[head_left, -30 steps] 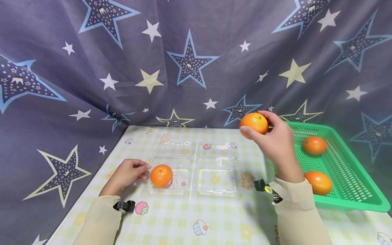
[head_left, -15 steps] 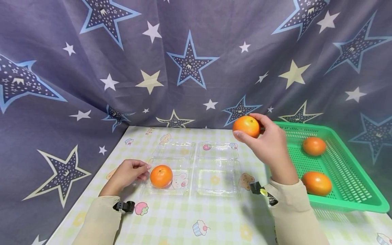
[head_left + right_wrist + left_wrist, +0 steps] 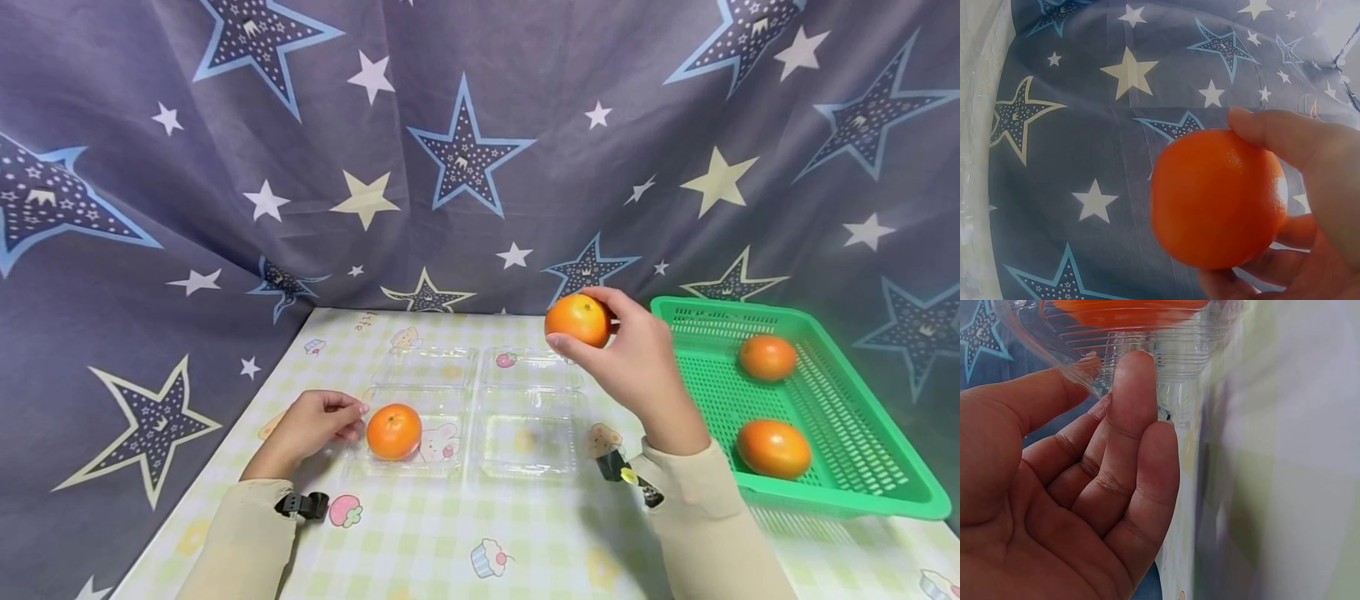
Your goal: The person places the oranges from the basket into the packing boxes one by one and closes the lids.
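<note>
My right hand (image 3: 637, 362) holds an orange (image 3: 577, 321) in the air between thumb and fingers, over the back of the right clear plastic clamshell box (image 3: 532, 472). In the right wrist view the same orange (image 3: 1219, 200) fills the grip. A second orange (image 3: 394, 432) sits in the left part of the left clear clamshell box (image 3: 442, 469). Thumb and fingers of my left hand (image 3: 318, 425) pinch that box's left edge. Up close in the left wrist view, the ridged plastic wall (image 3: 1147, 347) lies against my fingertips.
A green plastic basket (image 3: 885, 504) on the right holds two more oranges, one at the back (image 3: 768, 358) and one nearer (image 3: 774, 448). Both boxes have their lids folded open toward the back. A star-patterned curtain (image 3: 480, 242) hangs behind the checked tablecloth (image 3: 420, 542).
My right hand has carried its orange leftward and slightly down, away from the basket to above the right box. My left hand stays at the left box's edge.
</note>
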The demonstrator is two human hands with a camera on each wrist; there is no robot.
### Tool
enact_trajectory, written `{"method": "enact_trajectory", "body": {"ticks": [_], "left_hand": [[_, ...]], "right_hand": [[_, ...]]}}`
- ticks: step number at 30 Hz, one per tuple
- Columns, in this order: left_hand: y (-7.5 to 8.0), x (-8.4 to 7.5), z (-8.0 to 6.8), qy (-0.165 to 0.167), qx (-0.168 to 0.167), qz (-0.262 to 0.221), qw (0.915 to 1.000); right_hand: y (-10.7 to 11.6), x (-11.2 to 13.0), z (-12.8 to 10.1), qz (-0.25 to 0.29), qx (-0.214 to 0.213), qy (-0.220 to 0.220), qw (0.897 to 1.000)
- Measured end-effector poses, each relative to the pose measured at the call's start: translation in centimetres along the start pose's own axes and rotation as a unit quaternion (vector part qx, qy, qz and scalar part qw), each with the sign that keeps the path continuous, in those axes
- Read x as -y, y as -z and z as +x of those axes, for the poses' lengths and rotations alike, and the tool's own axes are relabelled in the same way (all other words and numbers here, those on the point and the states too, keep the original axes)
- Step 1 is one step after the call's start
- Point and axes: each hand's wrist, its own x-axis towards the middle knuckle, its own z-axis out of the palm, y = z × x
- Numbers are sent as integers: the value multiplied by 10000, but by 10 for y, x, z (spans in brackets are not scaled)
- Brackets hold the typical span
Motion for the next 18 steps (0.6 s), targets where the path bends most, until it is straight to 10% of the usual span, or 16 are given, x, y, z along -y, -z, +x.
{"method": "enact_trajectory", "body": {"ticks": [18], "left_hand": [[1,-1,1,-20,36,-8,10000]], "right_hand": [[-23,13,-6,259,328,477,9980]]}}
